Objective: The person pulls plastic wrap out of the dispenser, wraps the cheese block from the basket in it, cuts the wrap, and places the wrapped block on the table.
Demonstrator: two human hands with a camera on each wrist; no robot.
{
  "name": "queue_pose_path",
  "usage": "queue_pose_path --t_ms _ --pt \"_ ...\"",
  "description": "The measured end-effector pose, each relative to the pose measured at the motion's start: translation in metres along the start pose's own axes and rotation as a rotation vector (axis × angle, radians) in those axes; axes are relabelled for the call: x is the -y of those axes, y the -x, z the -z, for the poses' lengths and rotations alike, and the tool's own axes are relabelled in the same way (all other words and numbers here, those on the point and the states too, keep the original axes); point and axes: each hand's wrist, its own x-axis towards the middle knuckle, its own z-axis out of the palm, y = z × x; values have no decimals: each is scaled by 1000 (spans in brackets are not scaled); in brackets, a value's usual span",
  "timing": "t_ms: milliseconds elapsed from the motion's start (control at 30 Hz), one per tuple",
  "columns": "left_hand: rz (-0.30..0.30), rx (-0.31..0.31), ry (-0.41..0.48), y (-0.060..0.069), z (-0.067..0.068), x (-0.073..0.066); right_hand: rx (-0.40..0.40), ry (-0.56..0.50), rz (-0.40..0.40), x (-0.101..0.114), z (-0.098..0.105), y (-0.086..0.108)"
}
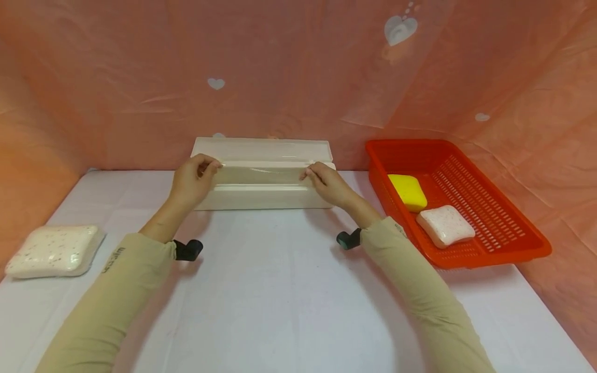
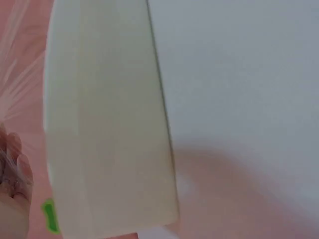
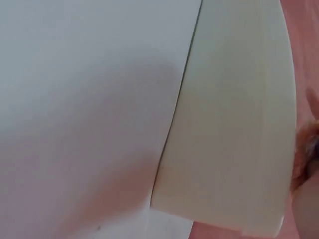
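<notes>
A long cream cling film dispenser (image 1: pixel 266 200) stands at the back of the table, its lid (image 1: pixel 261 149) raised behind it. Clear cling film (image 1: pixel 261 176) stretches over its opening between both hands. My left hand (image 1: pixel 192 178) pinches the film near the left end, thumb against curled fingers; the left wrist view shows streaks of pulled film (image 2: pixel 15 89) around that hand (image 2: pixel 16 179). Near the right end, my right hand (image 1: pixel 330 184) pinches the film's other corner. The right wrist view has only part of this hand (image 3: pixel 306 164), beside the dispenser (image 3: pixel 224 119), with its fingertips mostly hidden.
At the right, a red plastic basket (image 1: pixel 508 256) holds a yellow sponge (image 1: pixel 408 192) and a white speckled sponge (image 1: pixel 446 225). Another speckled sponge (image 1: pixel 53 252), wrapped in shiny film, lies at the table's left edge. Pink sheeting (image 1: pixel 289 67) hangs behind the dispenser.
</notes>
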Motion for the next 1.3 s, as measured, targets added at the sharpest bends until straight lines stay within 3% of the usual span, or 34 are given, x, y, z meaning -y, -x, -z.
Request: queue_pose_path --t_ms 100,200,467,600,833,1133,1300 --pt "-12 -16 23 -1 1 -2 50 0 52 1 0 4" --pt "-21 -21 48 -2 3 -5 51 12 72 1 -2 7" --pt "-9 -10 74 -2 8 -11 -119 15 -4 -1 4 6" --pt "-4 2 83 -2 12 -15 -137 62 -66 -2 14 6" --pt "-30 -34 116 -7 20 -22 -167 -28 -228 5 33 6" --pt "-32 -60 121 -10 29 -29 -317 -74 -207 20 41 0" --pt "-25 -61 111 -13 35 -34 -359 -105 -197 28 46 -3"
